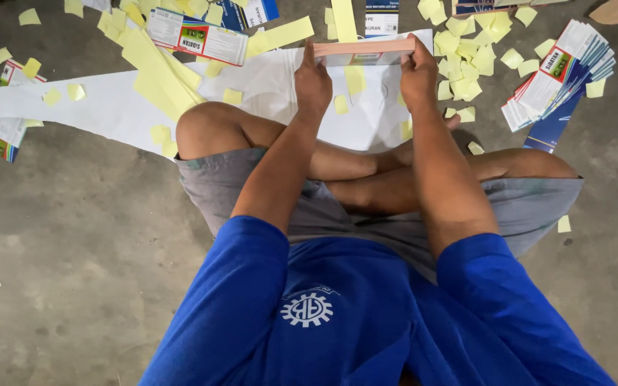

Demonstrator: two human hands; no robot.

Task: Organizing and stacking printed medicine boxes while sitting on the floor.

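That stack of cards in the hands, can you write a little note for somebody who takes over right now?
Left hand: grips the left end of the flat card stack.
Right hand: grips its right end; the stack is held level above the white sheet on the floor.
Around: a fanned pile of printed cards to the right, another pack up left, yellow paper slips scattered about.
Done: one stack looks gathered and squared.
Left: the fanned pile and loose cards lie ungathered.
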